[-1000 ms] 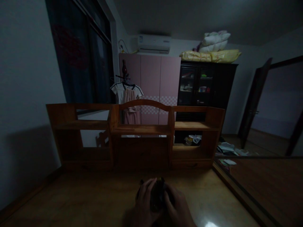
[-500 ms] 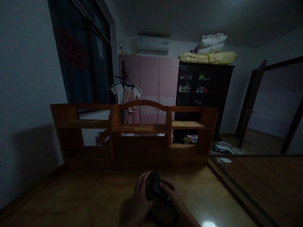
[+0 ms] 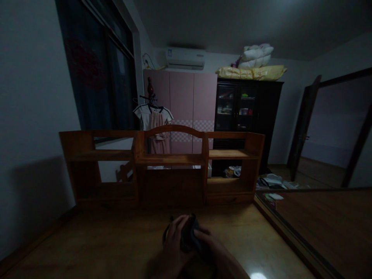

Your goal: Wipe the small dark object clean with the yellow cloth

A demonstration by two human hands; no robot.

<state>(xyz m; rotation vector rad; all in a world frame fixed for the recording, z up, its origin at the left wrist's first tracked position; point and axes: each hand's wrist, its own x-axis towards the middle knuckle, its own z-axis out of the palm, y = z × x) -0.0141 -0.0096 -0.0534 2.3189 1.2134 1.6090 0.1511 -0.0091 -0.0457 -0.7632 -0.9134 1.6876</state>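
In a dim room, both my hands meet over a wooden desk point(image 3: 116, 244) near its front edge. My left hand point(image 3: 173, 248) curls round the left side of a small dark object point(image 3: 188, 234). My right hand point(image 3: 209, 247) grips the same dark object from the right, fingers wrapped over it. The light is too low for me to make out what the object is. A wooden shelf unit point(image 3: 171, 159) with empty compartments stands at the back of the desk, just beyond my hands.
A wall and dark window point(image 3: 95, 73) are on the left. Behind the shelf stand a pink wardrobe point(image 3: 186, 104), hanging clothes point(image 3: 154, 120) and a dark glass cabinet point(image 3: 247, 112) with bedding on top. An open door point(image 3: 305, 124) is at right.
The view has shifted slightly. My hands have turned the dark object between them and stay together in about the same place on the desk.
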